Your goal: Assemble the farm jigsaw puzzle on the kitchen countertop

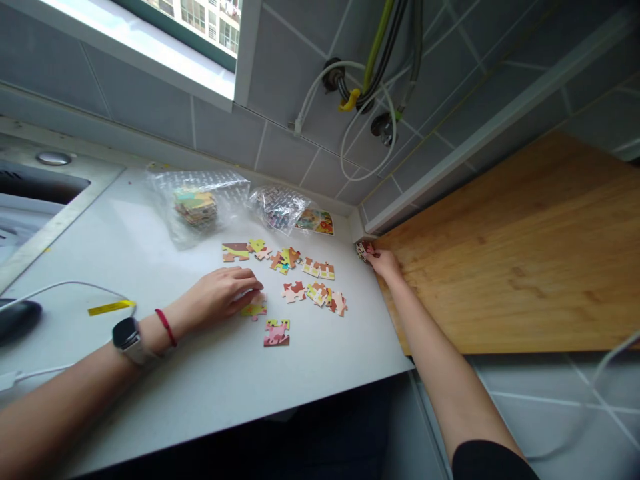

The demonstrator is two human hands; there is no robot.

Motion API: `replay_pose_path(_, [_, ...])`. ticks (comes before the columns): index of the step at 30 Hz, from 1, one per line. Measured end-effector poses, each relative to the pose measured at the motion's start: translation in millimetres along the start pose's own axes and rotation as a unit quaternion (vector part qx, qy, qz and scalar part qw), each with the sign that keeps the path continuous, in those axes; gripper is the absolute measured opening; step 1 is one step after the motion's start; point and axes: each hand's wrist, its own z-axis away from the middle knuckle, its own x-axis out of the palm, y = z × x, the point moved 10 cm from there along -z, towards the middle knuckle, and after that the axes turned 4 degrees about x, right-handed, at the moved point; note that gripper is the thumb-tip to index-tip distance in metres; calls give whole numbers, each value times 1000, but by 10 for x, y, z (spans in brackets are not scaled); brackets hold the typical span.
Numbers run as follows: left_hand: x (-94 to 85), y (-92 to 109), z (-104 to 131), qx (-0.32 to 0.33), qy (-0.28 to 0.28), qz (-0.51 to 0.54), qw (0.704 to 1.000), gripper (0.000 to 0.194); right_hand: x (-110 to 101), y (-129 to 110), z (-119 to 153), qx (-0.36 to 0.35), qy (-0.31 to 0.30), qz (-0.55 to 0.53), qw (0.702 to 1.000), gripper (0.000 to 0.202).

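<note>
We see a small patterned cardboard puzzle piece [361,251] pinched at the counter's right edge, and a yellow-pink jigsaw piece [255,309] lying flat.

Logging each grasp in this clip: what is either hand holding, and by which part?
The right hand pinches a puzzle piece by its near edge at the counter's corner. The left hand only presses flat on another piece, gripping nothing.

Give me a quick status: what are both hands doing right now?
Left hand flat on a puzzle piece on the white counter. Right hand grips a piece at the counter's far corner. Loose pieces lie between; nothing blocking.
</note>
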Motion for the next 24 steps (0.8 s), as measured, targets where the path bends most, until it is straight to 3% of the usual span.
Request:
replay_pose_path(8, [23, 0, -3, -1, -16, -28, 999, 31, 28, 58, 9, 33, 28, 0, 999, 30])
replay_pose_path(14, [-19, 17, -13, -2, -1, -8, 1000, 30, -101, 36, 110, -28, 59, -3, 998, 29])
replay_pose_path(18, [-35, -2, -13, -6, 1, 5, 1000, 29, -64, -83, 94, -77, 38, -13, 996, 29])
replay_pose_path(24, [-28, -50, -7, -15, -3, -4, 1000, 30, 3, -50, -31, -58, 12, -32, 998, 25])
